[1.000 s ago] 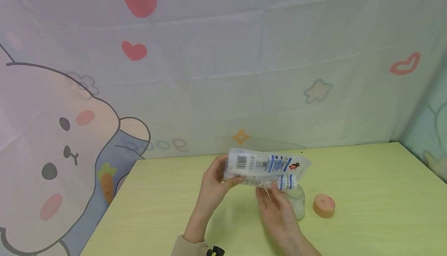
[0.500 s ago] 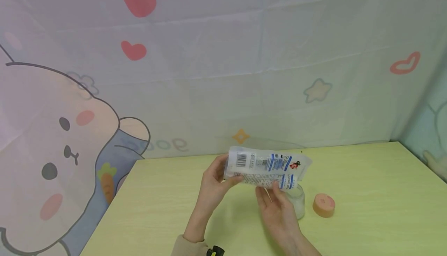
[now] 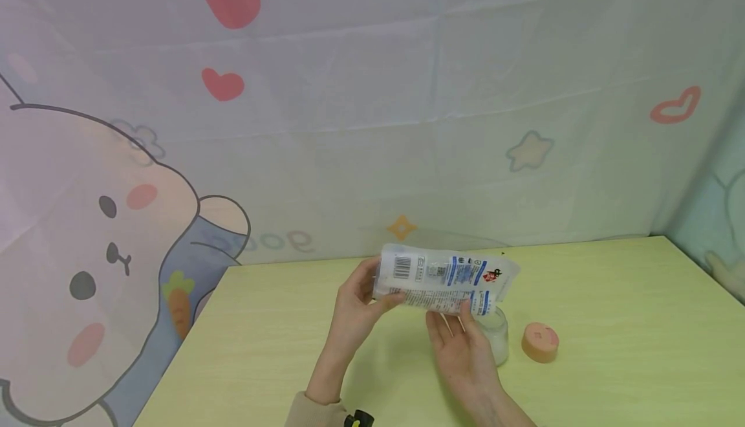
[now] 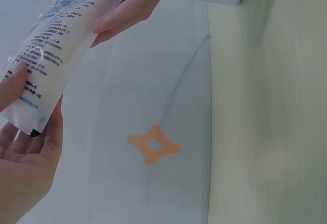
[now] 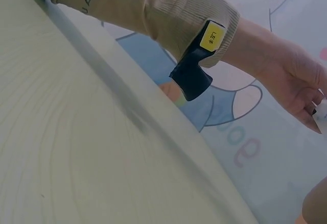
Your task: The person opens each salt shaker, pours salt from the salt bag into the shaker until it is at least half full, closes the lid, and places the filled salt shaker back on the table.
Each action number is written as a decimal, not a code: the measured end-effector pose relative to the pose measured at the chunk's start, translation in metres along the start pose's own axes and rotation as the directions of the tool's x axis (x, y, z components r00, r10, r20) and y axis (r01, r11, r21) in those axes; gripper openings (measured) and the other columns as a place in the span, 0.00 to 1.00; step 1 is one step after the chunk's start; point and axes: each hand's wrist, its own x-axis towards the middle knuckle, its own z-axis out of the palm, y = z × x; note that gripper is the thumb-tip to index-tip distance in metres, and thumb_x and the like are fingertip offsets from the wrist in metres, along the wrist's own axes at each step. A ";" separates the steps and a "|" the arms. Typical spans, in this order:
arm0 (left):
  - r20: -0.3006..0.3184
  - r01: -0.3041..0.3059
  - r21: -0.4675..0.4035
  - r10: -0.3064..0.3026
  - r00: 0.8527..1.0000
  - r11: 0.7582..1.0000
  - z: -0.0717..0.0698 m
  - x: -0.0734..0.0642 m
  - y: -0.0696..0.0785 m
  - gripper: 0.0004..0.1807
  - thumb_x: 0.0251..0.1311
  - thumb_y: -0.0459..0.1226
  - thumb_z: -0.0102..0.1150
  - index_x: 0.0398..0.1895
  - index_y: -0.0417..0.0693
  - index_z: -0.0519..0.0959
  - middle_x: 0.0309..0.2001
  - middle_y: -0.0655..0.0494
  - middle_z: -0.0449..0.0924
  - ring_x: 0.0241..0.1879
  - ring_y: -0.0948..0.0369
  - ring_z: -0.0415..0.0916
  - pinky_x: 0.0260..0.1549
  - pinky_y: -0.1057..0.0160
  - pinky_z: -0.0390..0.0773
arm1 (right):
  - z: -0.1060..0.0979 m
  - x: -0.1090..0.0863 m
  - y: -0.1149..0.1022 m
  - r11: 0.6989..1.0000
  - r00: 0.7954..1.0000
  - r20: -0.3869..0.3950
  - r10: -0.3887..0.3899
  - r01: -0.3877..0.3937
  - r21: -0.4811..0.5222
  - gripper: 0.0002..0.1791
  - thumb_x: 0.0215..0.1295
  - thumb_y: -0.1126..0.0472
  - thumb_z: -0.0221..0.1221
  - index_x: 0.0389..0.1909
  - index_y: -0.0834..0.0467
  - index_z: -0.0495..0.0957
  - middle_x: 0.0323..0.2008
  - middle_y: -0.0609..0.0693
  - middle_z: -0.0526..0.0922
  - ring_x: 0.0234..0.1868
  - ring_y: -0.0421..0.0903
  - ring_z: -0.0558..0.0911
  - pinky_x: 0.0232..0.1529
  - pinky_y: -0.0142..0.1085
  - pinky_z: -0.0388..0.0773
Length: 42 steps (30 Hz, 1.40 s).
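Observation:
A white plastic pouch printed with a barcode and blue labels is held tilted above the table, in the middle of the head view. At its left end my left hand grips it, thumb on the printed face and fingers behind. My right hand holds the pouch near its right end; in the left wrist view, the thumb lies on the print and the fingers are underneath. Just behind that hand stands a clear jar with something whitish in it, its top partly hidden by the pouch. What the pouch contains cannot be made out.
A round orange-pink lid-like piece lies on the pale yellow table, right of the jar. Behind the table hangs a printed cloth. A black wrist mount sits on the left sleeve.
The right thumb has slid slightly to the right along the pouch's lower edge. The pouch tilted up very slightly; the left hand, jar and lid-like piece stay put.

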 end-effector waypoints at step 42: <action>0.005 0.029 -0.022 -0.029 1.000 0.999 0.001 0.001 -0.002 0.31 0.50 0.26 0.68 0.59 0.56 0.74 0.54 0.48 0.79 0.42 0.64 0.82 0.39 0.68 0.81 | 0.003 -0.003 0.001 0.997 0.996 -0.086 -0.035 0.029 -0.070 0.15 0.73 0.67 0.42 0.54 0.47 0.66 0.49 0.43 0.81 0.55 0.40 0.79 0.64 0.31 0.70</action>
